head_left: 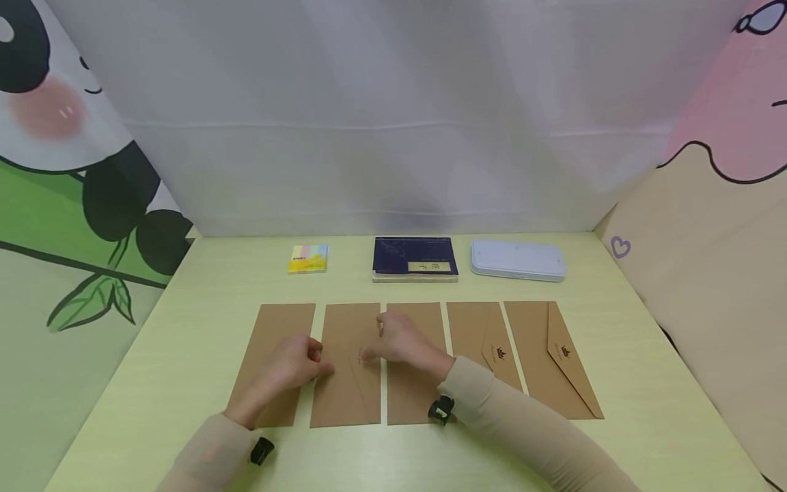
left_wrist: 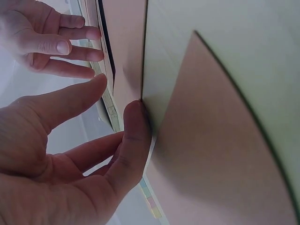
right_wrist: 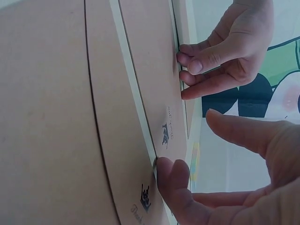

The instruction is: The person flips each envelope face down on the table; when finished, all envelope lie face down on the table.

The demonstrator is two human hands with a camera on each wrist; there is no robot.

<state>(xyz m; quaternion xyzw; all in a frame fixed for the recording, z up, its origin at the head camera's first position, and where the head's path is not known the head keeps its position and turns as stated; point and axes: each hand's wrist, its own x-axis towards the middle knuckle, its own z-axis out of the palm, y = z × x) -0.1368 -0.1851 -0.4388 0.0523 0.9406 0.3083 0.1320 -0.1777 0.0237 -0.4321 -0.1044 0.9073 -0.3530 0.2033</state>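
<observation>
Several brown paper envelopes lie side by side, with narrow gaps between them. My left hand is between the leftmost envelope and the second envelope, fingertips right at the second one's left edge. Its thumb stands apart from the bent fingers in the left wrist view. My right hand reaches over the third envelope, fingertips at the second envelope's right edge, thumb apart. In the right wrist view, a small crown print shows on the second envelope. My right hand and forearm hide part of the third.
The fourth envelope and the fifth envelope lie to the right, flaps showing. Behind the row are a sticky-note pack, a dark blue book and a pale blue case. A white curtain closes the back.
</observation>
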